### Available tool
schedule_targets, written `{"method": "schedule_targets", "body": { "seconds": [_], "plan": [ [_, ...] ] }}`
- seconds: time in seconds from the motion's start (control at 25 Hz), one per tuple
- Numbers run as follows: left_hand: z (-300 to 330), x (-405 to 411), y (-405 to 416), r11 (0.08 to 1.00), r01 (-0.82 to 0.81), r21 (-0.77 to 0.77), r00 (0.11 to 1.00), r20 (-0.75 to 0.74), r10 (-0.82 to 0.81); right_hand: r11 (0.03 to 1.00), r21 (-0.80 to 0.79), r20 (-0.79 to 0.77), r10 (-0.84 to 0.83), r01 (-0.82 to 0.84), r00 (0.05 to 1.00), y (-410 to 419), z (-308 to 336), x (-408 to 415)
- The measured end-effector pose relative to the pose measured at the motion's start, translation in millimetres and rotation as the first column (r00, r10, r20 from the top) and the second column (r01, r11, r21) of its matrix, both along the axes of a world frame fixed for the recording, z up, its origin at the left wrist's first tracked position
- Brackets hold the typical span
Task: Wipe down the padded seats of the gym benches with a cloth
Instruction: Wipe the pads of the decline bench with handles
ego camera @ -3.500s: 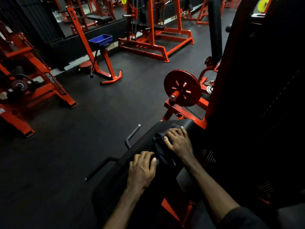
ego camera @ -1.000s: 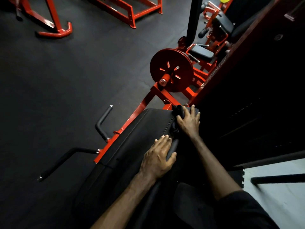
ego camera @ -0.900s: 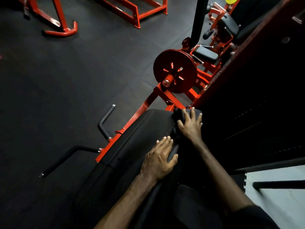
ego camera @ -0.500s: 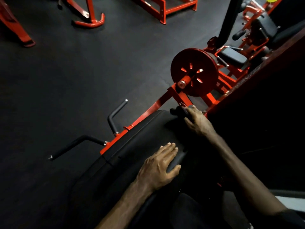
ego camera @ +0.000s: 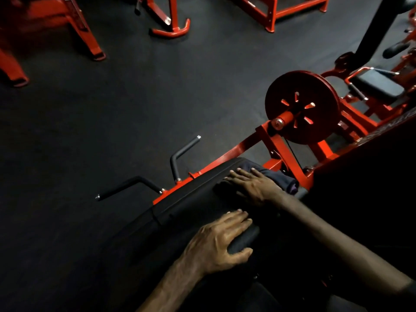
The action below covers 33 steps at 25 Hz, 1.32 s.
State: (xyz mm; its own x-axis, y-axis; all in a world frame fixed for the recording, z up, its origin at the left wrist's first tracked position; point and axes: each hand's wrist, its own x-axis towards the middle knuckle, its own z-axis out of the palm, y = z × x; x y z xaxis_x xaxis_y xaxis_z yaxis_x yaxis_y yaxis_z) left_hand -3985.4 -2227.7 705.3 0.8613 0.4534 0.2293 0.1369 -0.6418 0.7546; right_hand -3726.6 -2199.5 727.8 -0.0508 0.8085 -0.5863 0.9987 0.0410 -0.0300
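Head view: at 9 o'clock two black handles (ego camera: 144,183) stick out from the counter (ego camera: 186,203). At 6 o'clock the left hand (ego camera: 219,242) curls its grip around the padded edge. The right hand (ego camera: 254,184) presses flat, fingers straight, on the dark cloth (ego camera: 279,179) at the pad's far end. At 2 o'clock stands a red weight plate (ego camera: 315,122).
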Motion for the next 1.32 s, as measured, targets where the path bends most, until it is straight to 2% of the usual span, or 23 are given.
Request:
{"method": "schedule_targets", "body": {
  "seconds": [0.04,0.16,0.2,0.36,0.4,0.52,0.64,0.72,0.8,0.88,1.0,1.08,1.2,1.24,1.32],
  "plan": [
    [1,1,0,1.0,-0.006,-0.004,1.0,-0.01,0.006,1.0,-0.015,0.019,0.017,-0.017,1.0,7,5,-3],
    [2,0,-1,1.0,-0.008,0.024,1.0,-0.016,0.008,0.981,-0.145,0.195,-0.101,0.131,0.976,44,10,-8],
    [2,-2,-2,0.999,-0.011,0.04,1.0,-0.013,0.012,0.975,-0.168,0.202,-0.111,0.146,0.973,45,8,-14],
    [2,-2,-7,0.995,-0.051,0.088,0.998,-0.021,0.053,0.99,-0.142,0.092,0.012,0.001,0.996,22,0,-19],
    [3,-2,-7,0.995,-0.057,0.08,0.998,-0.034,0.059,0.99,-0.14,0.1,0.01,0.004,0.995,31,-3,-15],
    [5,-4,-4,0.998,-0.04,0.04,0.998,-0.051,0.042,0.966,-0.182,0.154,-0.156,0.183,0.976,54,-5,-20],
    [4,-6,-4,0.999,-0.05,-0.007,0.998,-0.04,0.049,0.992,-0.116,0.087,-0.047,0.057,0.995,20,-7,-31],
    [2,-9,0,0.997,-0.064,-0.039,0.998,-0.008,0.063,0.995,-0.093,0.066,-0.026,0.032,0.997,12,0,-29],
    [-2,-21,12,0.991,-0.115,-0.072,0.993,0.01,0.116,0.982,-0.099,0.078,-0.153,0.16,0.985,37,-5,-26],
    [-10,-46,37,0.966,-0.24,-0.092,0.971,-0.006,0.241,0.956,-0.101,0.096,-0.266,0.276,0.959,50,-9,-31],
    [-32,-103,81,0.847,-0.519,-0.113,0.854,-0.108,0.509,0.991,-0.072,0.039,-0.111,0.114,0.993,19,-11,-37],
    [-51,-144,102,0.751,-0.65,-0.121,0.753,-0.238,0.613,0.996,-0.066,0.056,-0.057,0.061,0.997,13,-7,-37],
    [-73,-184,110,0.686,-0.713,-0.149,0.67,-0.434,0.602,0.97,-0.134,0.135,-0.187,0.205,0.973,46,-12,-40],
    [-76,-190,110,0.673,-0.719,-0.172,0.656,-0.486,0.578,0.967,-0.136,0.138,-0.195,0.213,0.971,47,-12,-45],
    [-83,-194,110,0.652,-0.721,-0.236,0.649,-0.559,0.515,0.991,-0.071,0.118,-0.106,0.115,0.987,27,-18,-49]
  ]
}}
